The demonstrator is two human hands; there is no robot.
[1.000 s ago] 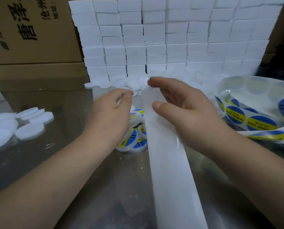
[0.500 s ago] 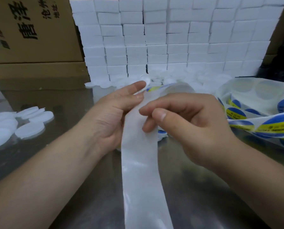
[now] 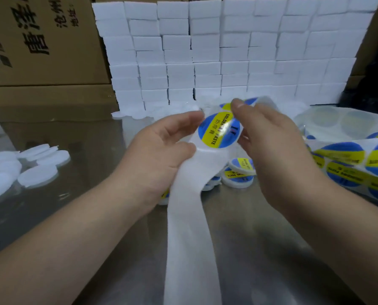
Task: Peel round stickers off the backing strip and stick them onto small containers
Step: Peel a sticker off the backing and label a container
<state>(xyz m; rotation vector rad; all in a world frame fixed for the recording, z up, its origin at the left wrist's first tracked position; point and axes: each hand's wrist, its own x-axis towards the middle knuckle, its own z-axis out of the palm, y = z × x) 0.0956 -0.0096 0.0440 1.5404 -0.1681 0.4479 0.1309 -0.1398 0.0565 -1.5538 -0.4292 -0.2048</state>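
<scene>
The widest open stretch of desk point(image 3: 84, 150) lay on the left, between the loose white discs point(image 3: 38, 175) at the left edge and the backing strip point(image 3: 190, 238). The strip hung down the middle from the left hand point(image 3: 161, 150) and the right hand point(image 3: 271, 146), splitting the near space in two. Right of the strip, bare desk ran along the near edge. Labelled containers point(image 3: 238, 172) crowded the surface under the hands. A wall of stacked white boxes point(image 3: 227, 51) closed the back, cardboard cartons point(image 3: 40, 51) the back left, and loops of sticker roll point(image 3: 348, 161) filled the right side.
</scene>
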